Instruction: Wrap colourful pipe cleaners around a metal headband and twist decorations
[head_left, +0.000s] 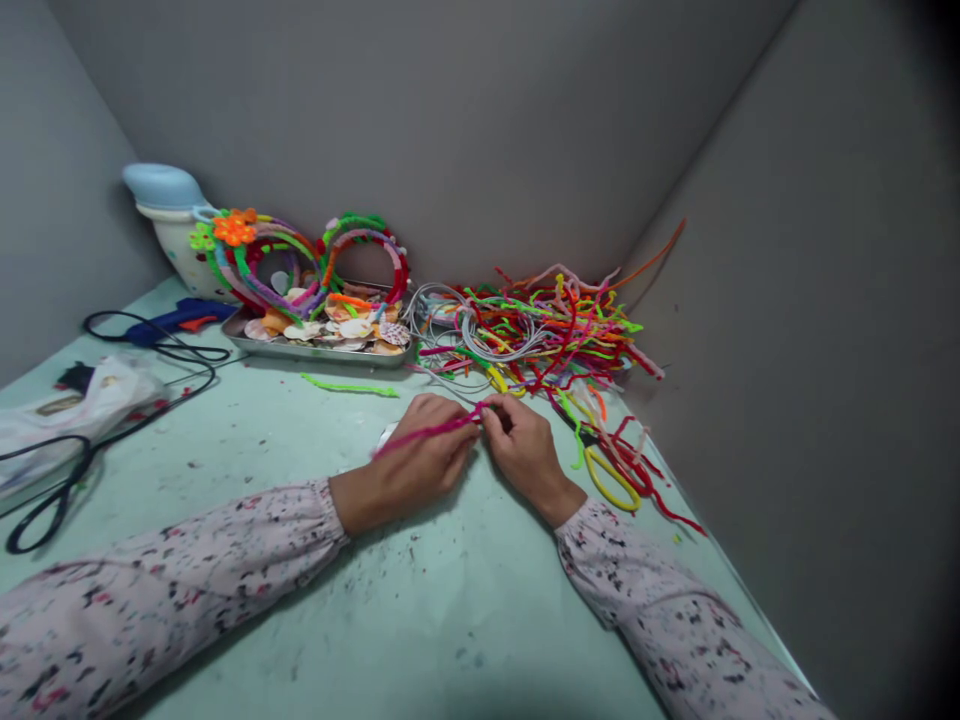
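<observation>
A magenta pipe cleaner [424,434] runs across the back of my left hand [420,450] to the fingertips of both hands. My left fingers are closed on it. My right hand [529,450] pinches it close beside them, thumb and forefinger pressed together. A grey wire [450,383] reaches from a coil toward my fingertips; whether it is held there I cannot make out. Something pale and small lies partly hidden behind my left hand. Just beyond the hands, a bright green pipe cleaner [350,387] rests on the table.
A metal tray [322,352] holds shells, with wrapped headbands [367,235] above. Colourful pipe cleaners [570,320] and wire coils [502,335] heap at the back right. Yellow-handled scissors [611,480] lie right. Left are a blue glue gun [176,318], black cord [187,352], plastic bag [112,400] and white container [176,240].
</observation>
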